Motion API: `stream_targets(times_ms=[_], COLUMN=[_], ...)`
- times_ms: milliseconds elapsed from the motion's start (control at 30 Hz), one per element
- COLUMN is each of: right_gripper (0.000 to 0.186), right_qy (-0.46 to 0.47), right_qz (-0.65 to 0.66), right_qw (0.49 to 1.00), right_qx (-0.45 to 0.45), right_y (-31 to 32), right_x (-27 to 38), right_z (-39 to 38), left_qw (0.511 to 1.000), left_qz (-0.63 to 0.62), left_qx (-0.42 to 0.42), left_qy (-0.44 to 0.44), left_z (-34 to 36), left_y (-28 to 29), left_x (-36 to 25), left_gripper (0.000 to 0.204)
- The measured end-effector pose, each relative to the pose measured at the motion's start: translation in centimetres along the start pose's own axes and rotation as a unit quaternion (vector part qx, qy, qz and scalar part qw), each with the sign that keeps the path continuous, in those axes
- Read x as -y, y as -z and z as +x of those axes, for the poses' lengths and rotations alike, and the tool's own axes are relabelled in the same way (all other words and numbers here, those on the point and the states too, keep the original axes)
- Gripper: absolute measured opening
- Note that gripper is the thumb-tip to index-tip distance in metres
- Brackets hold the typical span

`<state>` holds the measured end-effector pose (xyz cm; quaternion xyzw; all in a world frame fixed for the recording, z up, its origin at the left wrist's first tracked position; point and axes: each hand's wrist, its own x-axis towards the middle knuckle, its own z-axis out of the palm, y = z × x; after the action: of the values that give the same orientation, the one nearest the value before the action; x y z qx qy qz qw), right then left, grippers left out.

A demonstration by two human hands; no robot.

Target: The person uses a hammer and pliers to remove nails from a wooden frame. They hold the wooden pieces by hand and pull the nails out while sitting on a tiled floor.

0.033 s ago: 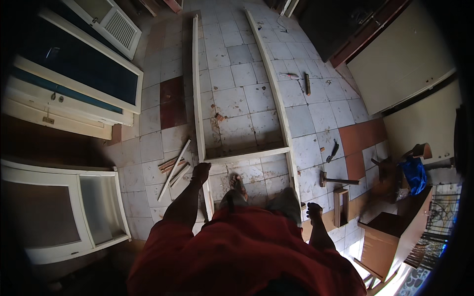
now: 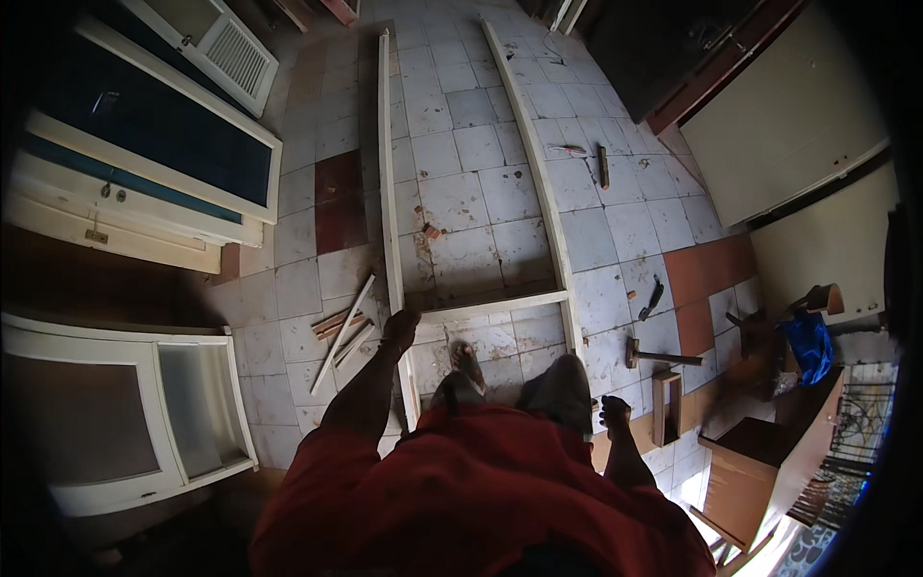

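Note:
A long pale wooden door frame (image 2: pixel 490 307) lies on the tiled floor, its two side posts running away from me and a crossbar joining them near my feet. My left hand (image 2: pixel 400 330) is closed around the frame where the crossbar meets the left post. Off to the right of the frame, my right hand (image 2: pixel 614 413) hangs with its fingers curled; whether anything is inside them is hidden. A hammer (image 2: pixel 668 358) rests on the tiles ahead of that hand. Beside the hand lies a small rectangular wooden frame (image 2: pixel 665 409).
Loose wood strips (image 2: pixel 343 332) lie left of the frame. A dark tool (image 2: pixel 652 299) and a short wooden stick (image 2: pixel 603 167) are on the right-hand floor. Doors (image 2: pixel 192 125) and a white cabinet (image 2: pixel 87 413) line the left; a brown wooden box (image 2: pixel 760 471) stands at the lower right.
The whole view has shifted very slightly. My left hand stays on the frame corner, and my right hand keeps its curled shape.

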<state>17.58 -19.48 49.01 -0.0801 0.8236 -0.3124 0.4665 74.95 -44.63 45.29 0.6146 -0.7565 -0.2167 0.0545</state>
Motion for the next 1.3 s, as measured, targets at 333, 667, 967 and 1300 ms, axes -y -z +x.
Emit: stream_targets(times_ms=[333, 667, 967, 1300], right_gripper=[0.021, 0.038, 0.026, 0.033], right_qy=[0.064, 0.301, 0.256, 0.317], right_qz=[-0.194, -0.490, -0.044, -0.694], right_qw=[0.975, 0.814, 0.929, 0.627], right_qx=[0.089, 0.086, 0.263, 0.157], right_y=[-8.4, -21.7, -49.7, -48.5], right_x=[9.5, 41.7, 81.6, 78.9], right_z=[15.9, 46.8, 41.2, 58.8], left_qw=[0.997, 0.625, 0.727, 0.673], left_qz=[-0.082, -0.553, -0.489, -0.502], left_qx=[-0.001, -0.014, -0.055, 0.045], left_qy=[-0.008, 0.551, 0.479, 0.542], left_z=[13.9, 14.1, 40.9, 66.6], left_y=[2.0, 3.7, 13.9, 16.0], left_x=[-2.0, 5.4, -0.5, 9.6], left_gripper=[0.027, 0.027, 0.044, 0.028])
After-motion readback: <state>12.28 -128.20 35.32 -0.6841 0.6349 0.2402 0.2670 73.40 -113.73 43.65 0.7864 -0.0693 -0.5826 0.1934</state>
